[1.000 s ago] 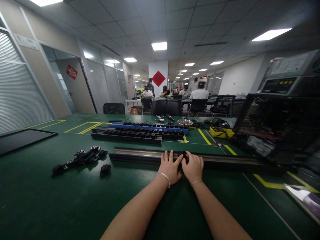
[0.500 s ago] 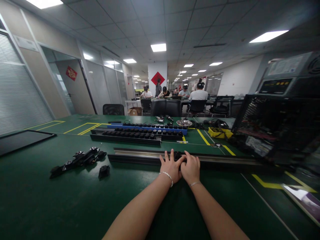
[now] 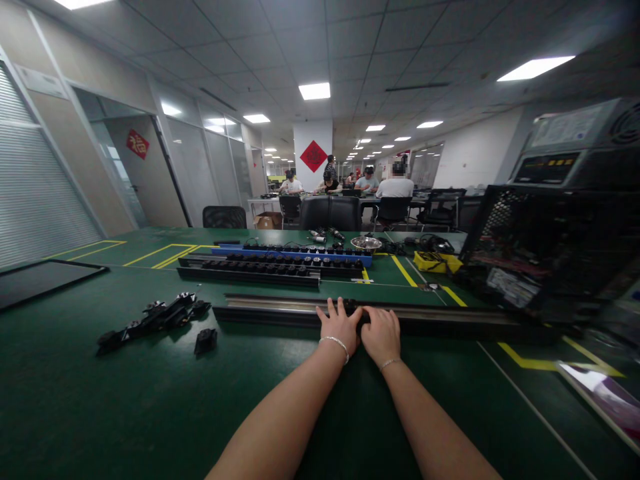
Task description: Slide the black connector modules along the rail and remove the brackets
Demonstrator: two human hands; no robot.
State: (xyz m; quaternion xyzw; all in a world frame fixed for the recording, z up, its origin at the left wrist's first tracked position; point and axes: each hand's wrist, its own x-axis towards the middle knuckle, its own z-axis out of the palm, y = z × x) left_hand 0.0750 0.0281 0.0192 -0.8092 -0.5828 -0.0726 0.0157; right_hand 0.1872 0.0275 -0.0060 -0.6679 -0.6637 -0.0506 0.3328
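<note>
A long black rail (image 3: 270,313) with a pale metallic channel lies crosswise on the green table. My left hand (image 3: 339,331) rests on it with spread fingers, its thumb reaching toward my right hand. Between the hands, a small black part (image 3: 352,305) sits in the channel, mostly hidden by the fingers. My right hand (image 3: 381,333) is closed, its fingers bent over the rail and its index fingertip by that part. To the left lie a loose black part (image 3: 205,341) and a heap of similar black parts (image 3: 160,317).
Behind the rail stand a black rail filled with round black parts (image 3: 250,268) and a blue one (image 3: 350,257). Farther back are a metal bowl (image 3: 366,244) and a yellow tray (image 3: 437,262). An open computer case (image 3: 550,247) stands right; a black-framed panel (image 3: 47,283) lies left.
The view has shifted slightly. My hands stay at the same place on the rail, with the right index finger a little straighter and nearer the left thumb.
</note>
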